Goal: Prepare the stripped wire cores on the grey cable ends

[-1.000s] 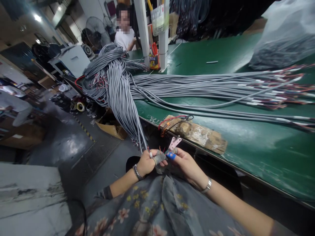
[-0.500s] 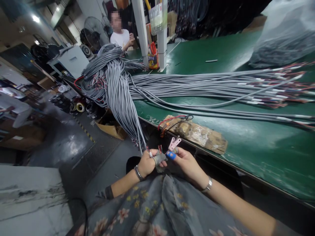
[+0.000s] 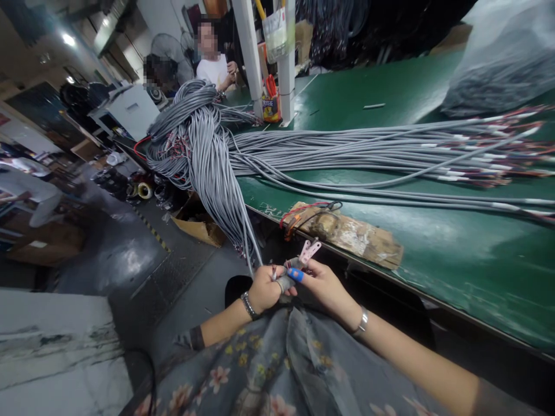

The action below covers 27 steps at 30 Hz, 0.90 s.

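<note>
Gripping a grey cable (image 3: 256, 252) near its end, the left hand (image 3: 265, 290) is clasped at lower centre of the frame. The right hand (image 3: 324, 284), blue tape (image 3: 295, 274) around its thumb, is narrowed on a pink V-shaped tool (image 3: 309, 252) just beside it; finer fingertip contact cannot be told. A grey cable bundle (image 3: 210, 141) hangs over the green bench (image 3: 451, 237) edge, left of centre.
</note>
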{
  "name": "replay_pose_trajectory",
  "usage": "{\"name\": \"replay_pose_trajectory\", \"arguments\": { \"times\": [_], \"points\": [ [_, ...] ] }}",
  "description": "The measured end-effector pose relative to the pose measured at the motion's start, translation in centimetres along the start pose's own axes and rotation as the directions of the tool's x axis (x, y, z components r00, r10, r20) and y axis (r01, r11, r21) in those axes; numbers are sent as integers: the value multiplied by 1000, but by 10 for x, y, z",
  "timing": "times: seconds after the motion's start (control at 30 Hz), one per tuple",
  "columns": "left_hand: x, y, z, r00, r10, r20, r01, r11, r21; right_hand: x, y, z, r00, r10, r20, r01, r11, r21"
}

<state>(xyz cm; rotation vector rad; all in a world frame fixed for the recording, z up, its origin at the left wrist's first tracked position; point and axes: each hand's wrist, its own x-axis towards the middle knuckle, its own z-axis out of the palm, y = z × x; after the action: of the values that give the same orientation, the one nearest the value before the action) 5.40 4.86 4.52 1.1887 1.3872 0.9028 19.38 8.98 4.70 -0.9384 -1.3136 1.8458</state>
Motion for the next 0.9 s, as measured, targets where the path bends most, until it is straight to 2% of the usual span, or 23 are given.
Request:
{"name": "replay_pose_trajectory", "arguments": {
  "times": [0.1, 0.37, 0.67, 0.9],
  "points": [
    [0, -1, 1, 1000, -12, -8, 12, 1000, 29, 1, 4, -1, 999, 7, -53, -8, 1000, -13],
    [0, -4, 0, 1000, -3, 22, 2, 998, 59, 2, 2, -1, 995, 25, -93, -30, 998, -50],
    [-2, 3, 0, 999, 37, -32, -35, 997, 65, -3, 2, 12, 987, 119, -110, -95, 975, 202],
    [-2, 2, -1, 999, 30, -37, -29, 999, 26, -2, 0, 8, 989, 110, -103, -88, 976, 201]
  ]
}}
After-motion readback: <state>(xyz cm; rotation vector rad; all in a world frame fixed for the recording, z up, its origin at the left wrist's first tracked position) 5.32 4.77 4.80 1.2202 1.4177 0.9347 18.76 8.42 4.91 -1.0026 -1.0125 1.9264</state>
